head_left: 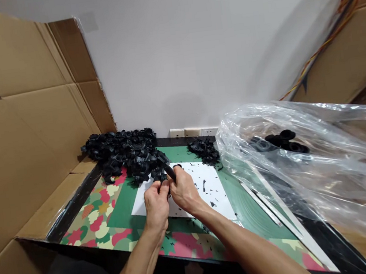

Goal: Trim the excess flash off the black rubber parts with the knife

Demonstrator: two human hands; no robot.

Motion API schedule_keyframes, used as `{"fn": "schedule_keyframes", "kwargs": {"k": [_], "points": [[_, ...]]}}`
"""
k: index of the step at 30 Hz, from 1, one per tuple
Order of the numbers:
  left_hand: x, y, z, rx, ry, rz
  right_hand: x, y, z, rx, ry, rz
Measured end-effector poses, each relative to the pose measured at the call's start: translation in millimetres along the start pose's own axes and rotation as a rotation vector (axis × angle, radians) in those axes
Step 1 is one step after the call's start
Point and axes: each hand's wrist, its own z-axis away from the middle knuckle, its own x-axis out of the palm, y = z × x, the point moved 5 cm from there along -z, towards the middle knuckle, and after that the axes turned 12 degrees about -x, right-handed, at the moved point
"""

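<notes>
My left hand is closed, its thumb and fingers pinching a small black part that is mostly hidden between the hands. Right beside it, my right hand is closed around a long, dark tool that sticks out up and to the left; its kind cannot be made out. Both hands meet over a white sheet strewn with black scraps. Just beyond them lies a large heap of black ribbed rubber parts. A smaller pile of black shavings sits at the back of the green mat.
Cardboard walls off the left side. To the right, a clear plastic bag holds several black rubber parts and overlaps the table. White strips lie along the right edge. Wall sockets are at the back.
</notes>
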Motion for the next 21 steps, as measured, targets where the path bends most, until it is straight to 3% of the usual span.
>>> {"fn": "schedule_keyframes", "kwargs": {"k": [5,8,12,16,21], "points": [[1.3,13.7,-15.3,0.019,-0.002,0.056,14.4,-11.9,-16.7,-0.011,0.013,0.055],[3.1,22.0,-14.1,0.033,-0.009,0.077,11.8,-16.3,-29.2,-0.015,0.042,0.092],[-4.2,16.3,2.3,0.021,-0.049,0.053,-34.8,5.9,-56.2,0.068,0.167,0.158],[-14.8,-4.7,5.0,-0.199,-0.063,0.152,-85.5,39.0,-75.6,0.142,0.250,0.237],[-6.9,-4.1,-2.7,-0.276,-0.096,0.202,-89.1,54.5,-46.1,0.078,0.103,0.241]]}}
